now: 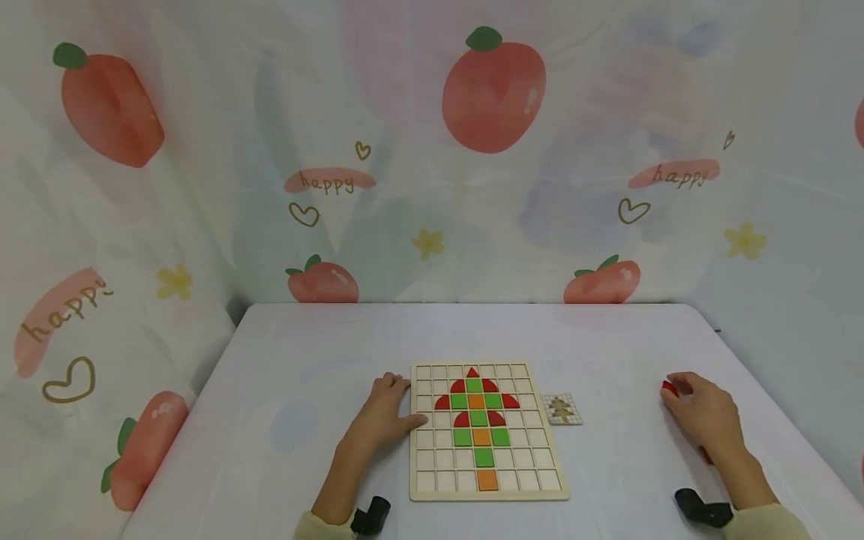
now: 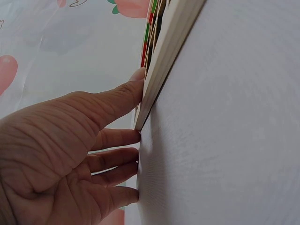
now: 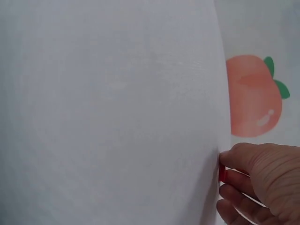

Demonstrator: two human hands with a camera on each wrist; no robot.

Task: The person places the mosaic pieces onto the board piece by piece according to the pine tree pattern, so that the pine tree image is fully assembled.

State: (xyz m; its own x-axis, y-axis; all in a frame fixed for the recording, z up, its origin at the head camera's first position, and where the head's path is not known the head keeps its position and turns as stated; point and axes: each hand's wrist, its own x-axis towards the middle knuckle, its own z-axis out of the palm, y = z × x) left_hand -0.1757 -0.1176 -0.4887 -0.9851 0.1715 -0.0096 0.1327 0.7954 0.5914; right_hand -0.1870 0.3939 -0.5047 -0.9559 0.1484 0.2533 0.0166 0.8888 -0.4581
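Note:
A wooden grid board (image 1: 432, 457) lies on the table, with green and orange squares, red rounded pieces and a red triangle set in a tree shape. My left hand (image 1: 383, 412) rests at its left edge. In the left wrist view the thumb touches the board's rim (image 2: 161, 61), and the other fingers, fairly straight, reach down to the table along its side. Well to the right, my right hand (image 1: 705, 412) pinches a small red piece (image 3: 222, 174) between thumb and fingers, low at the table surface. Its exact shape is mostly hidden by the fingers.
A small pattern card (image 1: 562, 409) showing a tree lies just right of the board. A brownish bit (image 1: 706, 455) peeks out beneath the right wrist. White cloth covers the table (image 1: 324, 352); a fruit-printed curtain (image 1: 405, 112) stands behind it.

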